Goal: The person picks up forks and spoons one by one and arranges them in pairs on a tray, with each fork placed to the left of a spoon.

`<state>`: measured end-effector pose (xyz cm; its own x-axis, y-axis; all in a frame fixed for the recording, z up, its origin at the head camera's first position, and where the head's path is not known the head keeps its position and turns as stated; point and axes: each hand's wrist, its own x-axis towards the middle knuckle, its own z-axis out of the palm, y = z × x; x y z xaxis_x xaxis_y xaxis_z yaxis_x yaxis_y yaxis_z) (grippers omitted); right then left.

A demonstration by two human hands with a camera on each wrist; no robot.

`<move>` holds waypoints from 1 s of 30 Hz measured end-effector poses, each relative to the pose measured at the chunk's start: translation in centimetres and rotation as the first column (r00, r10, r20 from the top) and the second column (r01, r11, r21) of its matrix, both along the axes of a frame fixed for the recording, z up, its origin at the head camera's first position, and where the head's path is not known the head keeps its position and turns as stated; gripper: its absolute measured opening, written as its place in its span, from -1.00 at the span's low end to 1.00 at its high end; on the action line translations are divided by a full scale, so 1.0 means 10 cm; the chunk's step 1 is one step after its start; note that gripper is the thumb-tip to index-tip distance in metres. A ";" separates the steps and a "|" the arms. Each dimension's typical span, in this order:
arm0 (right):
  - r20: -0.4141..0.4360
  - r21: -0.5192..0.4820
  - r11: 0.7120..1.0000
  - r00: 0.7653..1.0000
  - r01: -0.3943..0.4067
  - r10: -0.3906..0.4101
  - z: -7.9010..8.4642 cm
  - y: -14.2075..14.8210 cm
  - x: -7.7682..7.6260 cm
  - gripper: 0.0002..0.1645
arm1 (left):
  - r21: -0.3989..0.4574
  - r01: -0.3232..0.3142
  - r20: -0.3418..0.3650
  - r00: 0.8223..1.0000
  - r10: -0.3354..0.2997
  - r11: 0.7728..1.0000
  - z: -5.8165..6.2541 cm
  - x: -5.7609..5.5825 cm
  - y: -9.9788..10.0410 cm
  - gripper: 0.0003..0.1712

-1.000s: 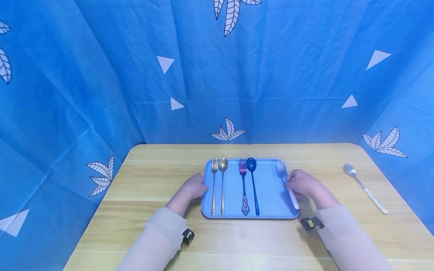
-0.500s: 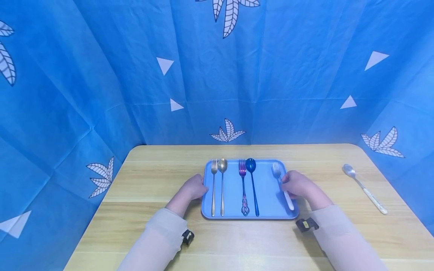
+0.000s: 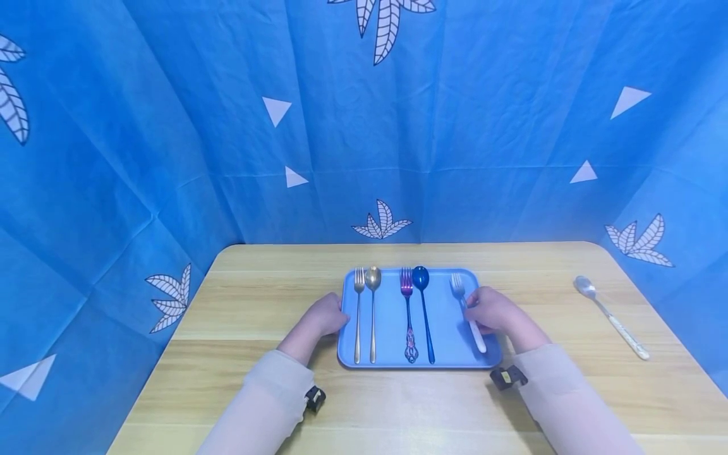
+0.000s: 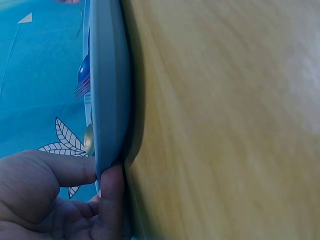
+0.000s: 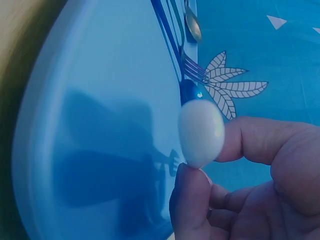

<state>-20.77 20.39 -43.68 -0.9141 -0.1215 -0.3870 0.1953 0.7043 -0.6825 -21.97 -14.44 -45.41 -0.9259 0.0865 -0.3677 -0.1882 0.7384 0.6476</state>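
Observation:
On the table lies a blue tray [image 3: 392,322]. Its left rim is pinched between thumb and finger of my left hand [image 3: 323,314], as the left wrist view also shows. My right hand [image 3: 493,309] pinches a white-handled fork [image 3: 476,336] over the tray's right part, tines pointing away; its rounded white handle end [image 5: 201,132] fills the middle of the right wrist view. Side by side on the tray's left lie a gold fork [image 3: 358,316] and a gold spoon [image 3: 373,316]. Near the middle are a purple fork [image 3: 406,284] and a dark blue spoon [image 3: 421,278].
A silver spoon with a pale patterned handle [image 3: 620,328] lies on the wooden table [image 3: 398,411], right of the tray. Blue cloth [image 3: 483,126] with white leaves and triangles hangs behind and along the sides.
My right hand has moved left with the white-handled fork, from the tray's right rim further inward over the tray. The left hand stays at the tray's left rim.

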 end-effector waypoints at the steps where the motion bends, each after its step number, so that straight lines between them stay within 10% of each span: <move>1: 0.001 0.001 1.000 1.000 0.000 0.000 -0.01 -0.01 0.00 -0.71 | 0.000 0.000 0.000 1.000 0.000 1.000 0.00 0.00 0.00 -0.87; 30: 0.016 -0.012 0.999 0.999 0.033 -0.033 -0.11 -0.13 -0.01 -0.69 | 0.002 -0.005 0.001 1.000 0.005 1.000 0.01 0.01 0.00 -0.83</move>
<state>-20.89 19.12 -44.82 -0.9115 -0.0961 -0.3999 0.2291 0.6891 -0.6875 -21.84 -14.45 -45.35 -0.9261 0.0822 -0.3682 -0.1925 0.7364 0.6486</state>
